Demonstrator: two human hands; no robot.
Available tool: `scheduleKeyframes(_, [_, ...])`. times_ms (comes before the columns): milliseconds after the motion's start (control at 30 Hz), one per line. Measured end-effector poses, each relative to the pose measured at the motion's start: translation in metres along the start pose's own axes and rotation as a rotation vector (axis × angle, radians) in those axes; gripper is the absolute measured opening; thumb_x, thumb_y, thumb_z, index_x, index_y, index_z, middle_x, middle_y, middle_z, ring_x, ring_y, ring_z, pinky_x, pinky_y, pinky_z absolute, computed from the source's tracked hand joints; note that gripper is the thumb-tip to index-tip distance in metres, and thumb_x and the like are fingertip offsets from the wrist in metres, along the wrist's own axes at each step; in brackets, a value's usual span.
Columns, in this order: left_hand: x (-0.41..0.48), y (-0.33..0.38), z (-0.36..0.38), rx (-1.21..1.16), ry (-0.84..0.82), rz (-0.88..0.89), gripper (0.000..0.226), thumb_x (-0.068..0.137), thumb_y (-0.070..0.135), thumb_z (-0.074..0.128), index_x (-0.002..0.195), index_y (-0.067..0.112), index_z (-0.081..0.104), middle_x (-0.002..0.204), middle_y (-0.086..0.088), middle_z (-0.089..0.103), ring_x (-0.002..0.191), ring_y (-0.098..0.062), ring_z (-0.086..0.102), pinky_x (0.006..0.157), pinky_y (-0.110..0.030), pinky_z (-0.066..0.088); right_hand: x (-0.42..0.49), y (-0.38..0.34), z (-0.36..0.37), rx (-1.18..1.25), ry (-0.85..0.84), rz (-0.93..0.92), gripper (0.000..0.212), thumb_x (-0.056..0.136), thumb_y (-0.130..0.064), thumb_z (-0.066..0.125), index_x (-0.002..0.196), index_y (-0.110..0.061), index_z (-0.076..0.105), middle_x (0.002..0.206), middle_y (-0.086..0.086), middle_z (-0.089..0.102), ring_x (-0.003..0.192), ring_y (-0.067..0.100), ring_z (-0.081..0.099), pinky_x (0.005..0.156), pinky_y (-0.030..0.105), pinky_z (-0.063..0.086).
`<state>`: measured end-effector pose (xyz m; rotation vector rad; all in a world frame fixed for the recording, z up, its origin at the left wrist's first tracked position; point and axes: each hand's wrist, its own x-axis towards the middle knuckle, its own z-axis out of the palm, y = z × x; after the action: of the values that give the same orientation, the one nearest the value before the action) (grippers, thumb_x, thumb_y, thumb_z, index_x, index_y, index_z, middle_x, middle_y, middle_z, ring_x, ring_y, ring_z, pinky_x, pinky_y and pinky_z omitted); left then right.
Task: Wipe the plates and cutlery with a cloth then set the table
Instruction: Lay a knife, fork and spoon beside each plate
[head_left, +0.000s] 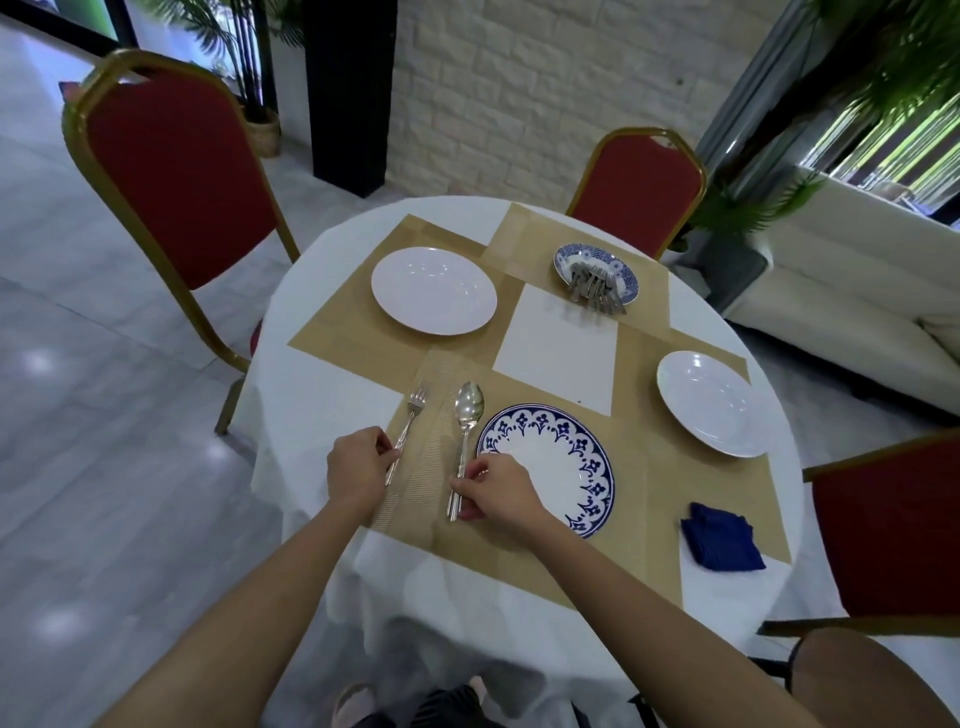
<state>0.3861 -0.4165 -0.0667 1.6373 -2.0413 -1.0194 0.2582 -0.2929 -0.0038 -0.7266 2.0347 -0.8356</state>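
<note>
My left hand (358, 467) pinches the fork (417, 397) by its handle. My right hand (498, 493) pinches the spoon (469, 402) handle. Both lie on the placemat (519, 561), left of the blue-patterned plate (545, 467) on the desk (311, 395). I should nudge them parallel, with their handle ends level, before letting go.

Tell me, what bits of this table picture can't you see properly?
Head view: the pile of silver metal cutlery in the blue-and-white patterned bowl is too small and blurred to count.
The left hand covers part of the silver metal fork's handle.
The right hand hides part of the silver metal spoon's handle and the blue-rimmed white plate's near edge.
The red padded chair at right is cut off by the picture edge.
</note>
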Motion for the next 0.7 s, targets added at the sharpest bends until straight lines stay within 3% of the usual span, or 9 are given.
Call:
scheduleKeyframes(167, [0.004, -0.003, 0.001, 0.02, -0.013, 0.054, 0.012, 0.083, 0.022, 0.072, 0.085, 0.01, 0.07, 0.084, -0.007, 0.07, 0.079, -0.021, 0.061, 0.069, -0.025, 0.041, 0.003, 0.0, 0.003, 0.012, -0.02, 0.0, 0.012, 0.087, -0.009, 0.069, 0.084, -0.007, 0.058, 0.071, 0.007, 0.063, 0.051, 0.014, 0.064, 0.067, 0.038, 0.061])
scheduleKeyframes(400, [0.007, -0.004, 0.001, 0.029, -0.033, 0.075, 0.011, 0.082, 0.02, 0.072, 0.087, 0.01, 0.071, 0.085, -0.006, 0.07, 0.074, -0.014, 0.055, 0.067, -0.022, 0.037, 0.01, -0.007, 0.015, 0.053, -0.001, 0.046, 0.01, 0.089, -0.006, 0.066, 0.087, -0.003, 0.056, 0.084, 0.014, 0.061, 0.05, 0.014, 0.062, 0.054, 0.026, 0.058])
scheduleKeyframes(533, [0.008, -0.007, -0.002, 0.037, -0.05, 0.088, 0.012, 0.083, 0.02, 0.07, 0.09, 0.01, 0.071, 0.089, -0.006, 0.07, 0.081, -0.018, 0.06, 0.07, -0.023, 0.039, 0.017, -0.012, 0.028, 0.115, -0.011, 0.115, 0.012, 0.09, -0.001, 0.062, 0.082, -0.004, 0.054, 0.088, 0.016, 0.059, 0.051, 0.017, 0.063, 0.054, 0.029, 0.059])
scheduleKeyframes(600, [0.009, -0.009, -0.005, 0.037, -0.01, 0.122, 0.021, 0.085, 0.023, 0.068, 0.102, 0.01, 0.068, 0.1, -0.006, 0.068, 0.091, -0.022, 0.061, 0.075, -0.027, 0.043, 0.021, -0.015, 0.034, 0.161, -0.012, 0.15, 0.017, 0.09, 0.001, 0.06, 0.076, -0.005, 0.053, 0.08, 0.012, 0.058, 0.051, 0.017, 0.062, 0.051, 0.026, 0.058])
scheduleKeyframes(700, [0.011, -0.017, -0.01, 0.18, 0.052, 0.208, 0.041, 0.094, 0.026, 0.055, 0.132, 0.012, 0.051, 0.137, -0.011, 0.049, 0.121, -0.029, 0.048, 0.097, -0.04, 0.041, 0.026, -0.018, 0.042, 0.243, -0.008, 0.188, 0.027, 0.09, 0.006, 0.058, 0.068, -0.009, 0.05, 0.072, 0.008, 0.055, 0.053, 0.018, 0.059, 0.052, 0.028, 0.057])
